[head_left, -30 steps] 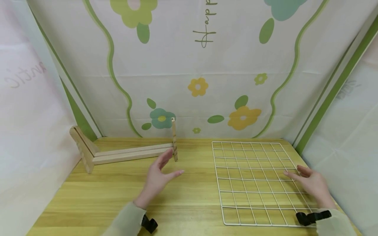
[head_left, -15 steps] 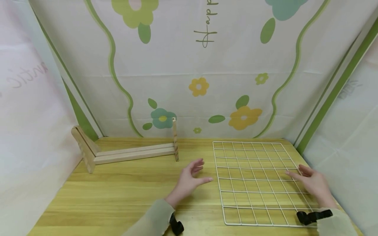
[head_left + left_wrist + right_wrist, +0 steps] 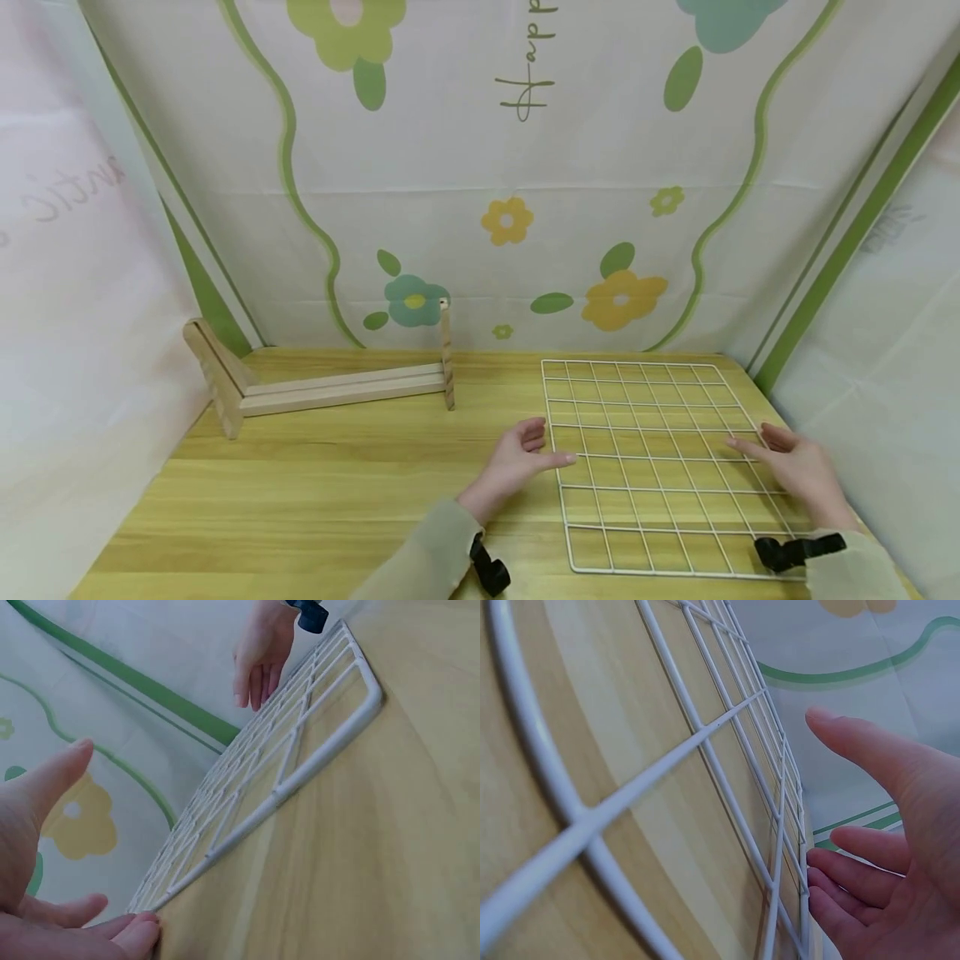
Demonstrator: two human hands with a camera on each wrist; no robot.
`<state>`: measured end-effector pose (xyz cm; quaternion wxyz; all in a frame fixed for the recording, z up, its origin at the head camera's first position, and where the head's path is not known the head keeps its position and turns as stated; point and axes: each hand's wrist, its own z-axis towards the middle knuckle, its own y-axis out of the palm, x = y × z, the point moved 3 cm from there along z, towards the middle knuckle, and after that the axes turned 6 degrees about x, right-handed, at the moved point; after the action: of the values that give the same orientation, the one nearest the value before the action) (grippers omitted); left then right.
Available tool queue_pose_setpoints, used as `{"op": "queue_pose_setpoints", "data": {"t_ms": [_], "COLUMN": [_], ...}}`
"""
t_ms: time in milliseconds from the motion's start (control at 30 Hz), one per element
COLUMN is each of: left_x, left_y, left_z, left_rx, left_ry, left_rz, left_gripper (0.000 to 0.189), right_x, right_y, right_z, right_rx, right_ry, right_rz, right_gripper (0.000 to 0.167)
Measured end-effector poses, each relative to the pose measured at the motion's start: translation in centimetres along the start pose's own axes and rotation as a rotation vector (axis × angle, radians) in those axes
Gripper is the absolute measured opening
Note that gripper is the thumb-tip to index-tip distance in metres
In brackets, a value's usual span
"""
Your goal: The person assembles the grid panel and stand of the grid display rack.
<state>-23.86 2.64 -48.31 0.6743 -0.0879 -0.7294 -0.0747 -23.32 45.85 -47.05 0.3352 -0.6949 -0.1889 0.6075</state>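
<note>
A white wire grid panel [image 3: 647, 457] lies flat on the right side of the wooden table. My left hand [image 3: 521, 458] is at the panel's left edge, thumb over the wires and fingers outside the rim. In the left wrist view, fingertips [image 3: 139, 934] meet the panel's rim or nearly so; the thumb stands well apart from it. On the opposite edge, my right hand [image 3: 798, 467] has its thumb above the grid. Its fingertips [image 3: 815, 881] lie against or right beside the rim in the right wrist view. Neither hand's thumb closes on a wire.
A light wooden stand [image 3: 345, 393], with two uprights joined by a long crossbar, is at the table's back left. Flower-printed cloth [image 3: 450, 167] walls the table [image 3: 300, 500] at the back and both sides. Black camera straps circle both wrists.
My left hand has moved right, from near the wooden stand to the panel's left edge. My right hand stays at the right edge. Panel and stand have not moved.
</note>
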Motion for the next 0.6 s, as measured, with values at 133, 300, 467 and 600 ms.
{"op": "queue_pose_setpoints", "data": {"t_ms": [133, 300, 467, 600], "left_x": [0.3, 0.8, 1.2, 1.2], "left_y": [0.4, 0.8, 1.1, 0.9], "left_z": [0.0, 0.0, 0.2, 0.5], "left_rx": [-0.038, -0.032, 0.029, 0.051], "left_ry": [-0.046, -0.092, -0.135, -0.143], "left_rz": [-0.005, -0.068, -0.124, -0.146], "left_gripper": [0.096, 0.098, 0.096, 0.090], "right_x": [0.0, 0.1, -0.1, -0.3], "right_y": [0.1, 0.4, 0.4, 0.2], "right_z": [0.0, -0.2, -0.3, -0.4], "right_rx": [0.003, 0.017, 0.017, 0.003], "right_ry": [-0.011, -0.036, -0.016, 0.005], "right_rz": [-0.008, -0.017, -0.029, -0.029], "right_gripper": [0.102, 0.101, 0.103, 0.105]}}
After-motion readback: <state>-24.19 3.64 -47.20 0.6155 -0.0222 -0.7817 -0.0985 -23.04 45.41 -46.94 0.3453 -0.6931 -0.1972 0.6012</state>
